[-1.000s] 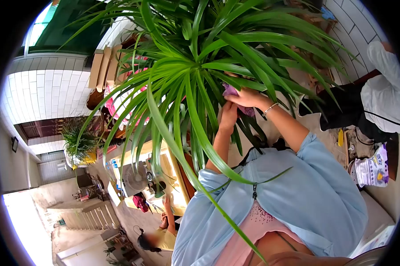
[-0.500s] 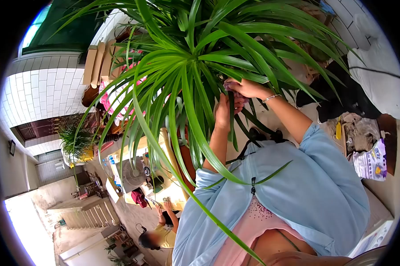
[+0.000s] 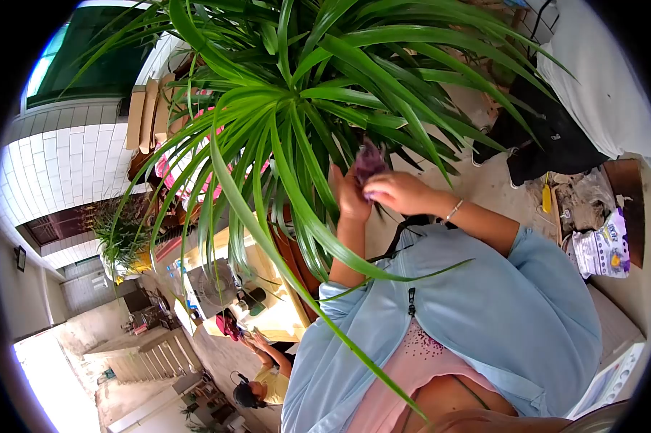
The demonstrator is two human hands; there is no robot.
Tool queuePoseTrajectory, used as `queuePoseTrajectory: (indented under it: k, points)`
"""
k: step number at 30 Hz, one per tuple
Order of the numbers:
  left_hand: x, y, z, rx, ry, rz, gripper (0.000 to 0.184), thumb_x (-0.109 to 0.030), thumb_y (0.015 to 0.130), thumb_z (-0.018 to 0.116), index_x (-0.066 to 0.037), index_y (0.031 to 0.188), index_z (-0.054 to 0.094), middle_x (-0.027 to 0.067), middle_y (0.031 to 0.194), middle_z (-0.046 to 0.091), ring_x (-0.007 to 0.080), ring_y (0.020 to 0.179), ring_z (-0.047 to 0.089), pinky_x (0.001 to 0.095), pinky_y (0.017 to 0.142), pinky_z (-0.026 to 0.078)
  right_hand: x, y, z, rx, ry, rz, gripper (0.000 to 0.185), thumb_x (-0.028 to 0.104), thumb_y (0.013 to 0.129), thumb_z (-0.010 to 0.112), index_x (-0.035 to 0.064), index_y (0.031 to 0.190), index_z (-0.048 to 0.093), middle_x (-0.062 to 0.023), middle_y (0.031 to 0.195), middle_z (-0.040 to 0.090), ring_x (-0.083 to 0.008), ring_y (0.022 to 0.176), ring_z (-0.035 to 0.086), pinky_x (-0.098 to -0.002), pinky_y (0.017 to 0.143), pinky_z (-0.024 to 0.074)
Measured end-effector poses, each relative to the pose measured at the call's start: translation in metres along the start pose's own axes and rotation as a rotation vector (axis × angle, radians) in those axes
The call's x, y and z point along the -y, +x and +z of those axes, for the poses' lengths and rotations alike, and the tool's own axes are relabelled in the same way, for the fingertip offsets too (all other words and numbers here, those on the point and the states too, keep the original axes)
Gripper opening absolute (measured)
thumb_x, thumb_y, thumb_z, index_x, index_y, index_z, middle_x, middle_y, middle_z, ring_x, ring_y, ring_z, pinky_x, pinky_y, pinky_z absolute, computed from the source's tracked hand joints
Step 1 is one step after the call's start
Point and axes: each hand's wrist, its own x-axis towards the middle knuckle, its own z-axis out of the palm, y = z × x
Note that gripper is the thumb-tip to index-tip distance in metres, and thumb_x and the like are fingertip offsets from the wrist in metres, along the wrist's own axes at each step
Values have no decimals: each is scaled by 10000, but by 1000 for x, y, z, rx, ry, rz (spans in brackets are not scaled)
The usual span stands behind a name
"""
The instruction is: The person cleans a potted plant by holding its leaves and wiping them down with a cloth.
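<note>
A large potted-type plant with long green strap leaves (image 3: 289, 101) fills the upper middle of the head view. Below its crown, my left hand (image 3: 351, 196) is closed around a crumpled purple cloth (image 3: 371, 163). My right hand (image 3: 405, 193), with a bracelet at the wrist, pinches the cloth's lower part from the other side. The cloth bunches up above both hands, close to the drooping leaves. One long leaf (image 3: 296, 281) arches down in front of my left forearm and across my light blue jacket. The plant's base is hidden by foliage.
At lower left, another person (image 3: 271, 382) sits by a wooden table (image 3: 275, 317) with a fan (image 3: 216, 283) on it. Cardboard pieces (image 3: 143, 115) lean at upper left. On the right are a white-and-purple bag (image 3: 603, 249) and black fabric (image 3: 556, 137).
Both my hands have drawn down toward my body with the cloth, away from the leaf that ran between them. More of the cloth now shows above my fingers.
</note>
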Motion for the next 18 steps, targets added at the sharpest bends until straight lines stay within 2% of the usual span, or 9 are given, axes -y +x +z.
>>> queuePoseTrajectory:
  k: [4,6,7,8,11,12,14,16,18]
  points:
    - [-5,2,-10,-20,52,-32,706,-597,951,253,-19,1255,522,99,1064,607,254,1060,553,375,963,417,9,-21,6,-10,117,38,218,164,908,531,22,1033,640,-101,1040,664,-269,939,632,-349,827,498]
    - [-2,3,-13,-21,121,4,668,-576,955,289,-22,1235,535,87,1031,609,248,1054,554,372,949,422,-1,-23,1,99,690,274,247,191,933,528,-12,1027,633,-92,976,682,-202,864,646,-307,804,499]
    - [-2,0,-8,-78,90,14,608,-532,967,323,-19,1195,557,64,983,595,218,964,544,343,890,424,-2,-18,-2,16,703,243,276,216,955,521,-33,1006,630,-68,916,679,-123,795,625,-265,757,496]
    - [-2,-2,-3,-136,59,23,550,-488,979,357,-15,1154,578,41,936,582,187,873,534,315,831,425,-1,-21,-7,-53,846,415,276,220,957,525,-27,1024,628,-39,899,663,-96,790,598,-249,742,489]
    - [3,5,-9,-65,135,108,429,-393,983,416,-33,1156,571,39,1003,604,181,933,553,310,876,420,-4,-4,-19,-191,1167,260,277,211,968,508,-18,1091,606,-42,946,644,-103,826,587,-232,763,477]
    - [5,6,-12,-65,134,110,429,-393,983,416,-33,1156,571,39,1003,604,181,933,553,310,876,420,-2,6,-17,-349,1018,235,281,208,971,506,-26,1101,594,-67,1015,644,-112,886,607,-256,774,493]
    - [5,2,-6,-74,97,99,368,-296,988,423,-46,1243,510,63,1189,584,185,1109,526,331,974,397,-3,33,-12,-418,768,75,278,196,954,529,-25,1114,583,-106,1084,648,-166,952,635,-300,807,508]
    - [3,0,0,-21,113,146,465,-380,990,376,-43,1298,465,72,1308,511,202,1199,467,339,1043,333,-15,59,-3,-465,290,-38,273,152,929,545,-14,1142,577,-136,1154,626,-242,990,636,-337,839,509]
    - [-3,-5,3,154,-179,-44,602,-494,981,290,-42,1362,405,85,1403,427,221,1295,375,349,1097,251,-26,68,7,-512,-172,-150,241,133,900,544,0,1085,621,-147,1185,605,-313,1020,607,-379,858,499]
